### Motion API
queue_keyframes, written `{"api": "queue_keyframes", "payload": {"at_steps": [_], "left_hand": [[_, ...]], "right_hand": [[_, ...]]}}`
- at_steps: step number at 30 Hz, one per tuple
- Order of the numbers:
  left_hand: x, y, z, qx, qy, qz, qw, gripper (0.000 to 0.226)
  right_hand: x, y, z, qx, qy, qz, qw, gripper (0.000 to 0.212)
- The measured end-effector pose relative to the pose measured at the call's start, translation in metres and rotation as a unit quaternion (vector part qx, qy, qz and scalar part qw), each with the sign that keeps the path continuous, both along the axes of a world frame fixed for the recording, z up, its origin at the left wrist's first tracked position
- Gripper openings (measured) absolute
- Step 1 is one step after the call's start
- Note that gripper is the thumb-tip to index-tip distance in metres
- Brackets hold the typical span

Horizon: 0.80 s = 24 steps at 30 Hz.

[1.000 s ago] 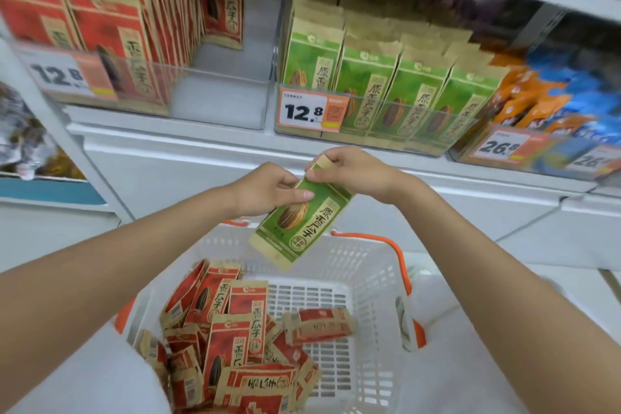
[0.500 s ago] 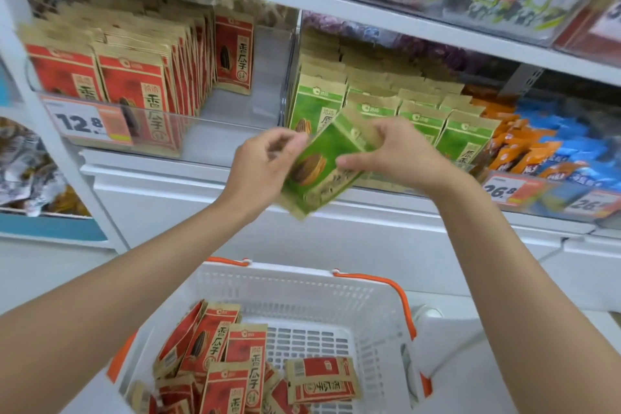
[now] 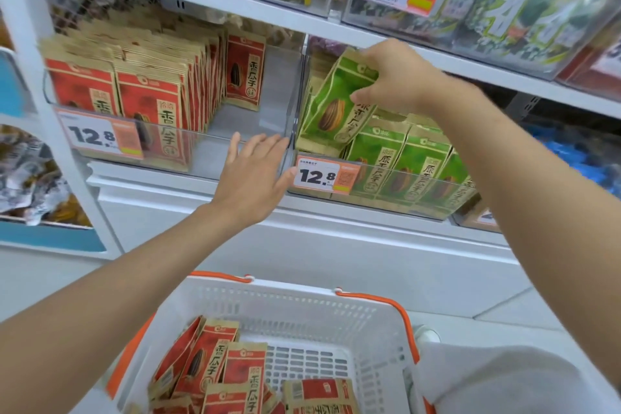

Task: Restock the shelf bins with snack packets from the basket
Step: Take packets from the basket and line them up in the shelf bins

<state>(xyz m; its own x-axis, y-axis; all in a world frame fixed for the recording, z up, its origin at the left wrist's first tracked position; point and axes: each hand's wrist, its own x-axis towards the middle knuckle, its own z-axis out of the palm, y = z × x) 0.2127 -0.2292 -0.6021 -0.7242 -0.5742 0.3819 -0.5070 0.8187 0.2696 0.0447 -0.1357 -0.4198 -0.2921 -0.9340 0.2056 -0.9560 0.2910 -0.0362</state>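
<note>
Two hands (image 3: 250,178) (image 3: 393,77), one basket (image 3: 295,291), one raised packet (image 3: 332,101)

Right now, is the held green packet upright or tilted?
Tilted: the green packet, gripped by the right hand, leans top-rightward above the upright shelved packets.

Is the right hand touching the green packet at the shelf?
Touching. The head view shows the right hand with its fingers and thumb closed on the upper end of the tilted green packet.
</note>
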Motion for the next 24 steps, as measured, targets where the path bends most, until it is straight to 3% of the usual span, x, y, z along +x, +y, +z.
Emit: {"api": "queue_keyframes", "payload": {"at_steps": [4, 8, 13, 16, 20, 24], "left_hand": [[0.001, 0.0, -0.002, -0.015, -0.018, 0.001, 1.0, 0.062], [0.0, 0.0, -0.004, -0.017, -0.028, 0.003, 0.999, 0.065], [0.001, -0.002, -0.007, -0.047, -0.036, 0.0, 0.998, 0.084], [0.001, -0.002, -0.008, -0.057, -0.04, 0.002, 0.998, 0.085], [0.001, -0.001, -0.009, -0.066, -0.046, 0.006, 0.997, 0.083], [0.0, -0.002, -0.01, -0.072, -0.049, 0.006, 0.996, 0.079]], "right_hand": [[0.003, -0.012, 0.007, 0.037, 0.055, 0.01, 0.998, 0.03], [0.01, -0.028, -0.064, 0.166, 0.089, 0.004, 0.982, 0.019], [0.01, -0.038, -0.065, 0.125, 0.068, 0.016, 0.99, 0.05], [0.009, -0.041, -0.065, 0.143, 0.082, 0.007, 0.986, 0.038], [0.001, -0.037, -0.067, 0.076, 0.145, -0.009, 0.986, 0.033], [0.004, -0.033, -0.085, 0.114, 0.154, 0.001, 0.981, 0.02]]}}
